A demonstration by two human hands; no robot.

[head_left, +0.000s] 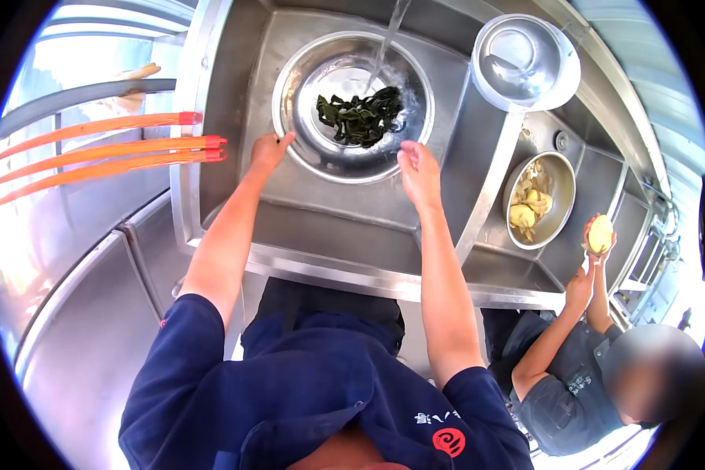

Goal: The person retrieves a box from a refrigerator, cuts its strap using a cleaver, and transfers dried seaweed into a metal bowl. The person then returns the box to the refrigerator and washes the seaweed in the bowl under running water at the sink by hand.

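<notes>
A wide stainless steel basin (279,88) sits in the left sink, with dark green leafy strips (360,116), perhaps seaweed, lying in it. Running water (383,48) falls from above into the basin, beside the greens. My left hand (270,153) is closed on the basin's lower left rim, the thumb showing on top and the other fingers mostly hidden. At the lower right rim, my right hand (421,174) grips the edge with thumb and fingers drawn together. Neither hand touches the greens.
Orange-red rods (110,149) stick in from the left. A translucent tub (565,78) with a metal bowl inside straddles the sink divider (489,184). To the right, a co-worker (572,384) holds a yellow peeled potato (600,234) near a bowl (569,196) of potatoes and peelings.
</notes>
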